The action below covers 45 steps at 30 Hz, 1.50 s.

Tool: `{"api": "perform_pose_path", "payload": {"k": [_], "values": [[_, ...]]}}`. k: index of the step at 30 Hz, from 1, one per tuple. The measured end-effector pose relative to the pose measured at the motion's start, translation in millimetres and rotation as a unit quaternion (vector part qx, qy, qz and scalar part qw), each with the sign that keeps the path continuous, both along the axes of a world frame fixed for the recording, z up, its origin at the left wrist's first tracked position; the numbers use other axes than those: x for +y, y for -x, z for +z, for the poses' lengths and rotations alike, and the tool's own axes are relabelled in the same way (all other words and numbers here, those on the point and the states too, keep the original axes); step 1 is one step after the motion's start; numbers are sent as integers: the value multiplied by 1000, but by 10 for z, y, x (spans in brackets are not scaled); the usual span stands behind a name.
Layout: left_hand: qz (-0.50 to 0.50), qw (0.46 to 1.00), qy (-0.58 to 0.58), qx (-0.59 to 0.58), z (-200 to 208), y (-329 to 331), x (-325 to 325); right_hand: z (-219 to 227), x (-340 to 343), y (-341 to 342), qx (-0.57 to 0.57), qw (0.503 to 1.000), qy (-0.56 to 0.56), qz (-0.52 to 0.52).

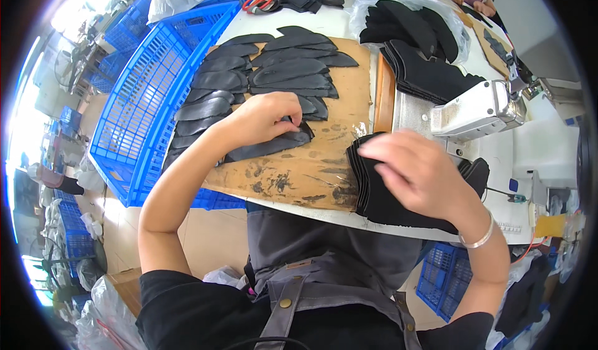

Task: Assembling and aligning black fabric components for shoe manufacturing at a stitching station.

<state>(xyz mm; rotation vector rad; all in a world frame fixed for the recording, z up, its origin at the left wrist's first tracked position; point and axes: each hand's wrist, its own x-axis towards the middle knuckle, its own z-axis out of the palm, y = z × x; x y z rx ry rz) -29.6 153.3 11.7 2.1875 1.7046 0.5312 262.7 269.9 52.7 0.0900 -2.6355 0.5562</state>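
Note:
My left hand (269,118) is over the cardboard sheet (349,107), thumb and fingers drawn together in a pinch at the end of a black curved piece (274,146). What lies between those fingertips is mostly hidden. Rows of similar leaf-shaped black pieces (289,72) overlap on the cardboard beyond, some with a shiny face. On the right, my right hand (414,169) hovers over a stack of black fabric pieces (389,203) at the table's near edge. Its fingers and thumb are apart, slightly blurred, with nothing seen in them.
A blue plastic crate (134,113) borders the cardboard on the left. Right of it stand a white machine arm (476,113) and another black fabric stack (430,72). Farther back are a plastic bag of black pieces (405,29) and red-handled scissors (261,0). Another person's hands (483,8) show top right.

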Motion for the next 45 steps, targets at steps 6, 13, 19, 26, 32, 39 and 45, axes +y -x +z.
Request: {"api": "perform_pose_path", "payload": {"k": [6, 13, 19, 26, 32, 39, 45], "values": [[38, 998, 46, 10, 158, -54, -94, -311, 19, 828, -185, 977, 101, 15], [106, 931, 81, -341, 376, 315, -590, -525, 110, 969, -153, 984, 17, 86], [97, 939, 136, -300, 291, 153, -455, -437, 33, 1142, -21, 998, -39, 37], [118, 967, 82, -212, 265, 16, -342, -526, 9, 1235, -110, 990, 71, 59], [132, 960, 82, -233, 266, 91, -432, -517, -37, 1207, -115, 988, -8, 98], [123, 934, 113, -317, 112, 140, -459, -462, -148, 1254, -39, 999, -10, 35], [71, 926, 149, -340, 163, 231, -510, -578, -64, 1287, -63, 995, -43, 68]]}}
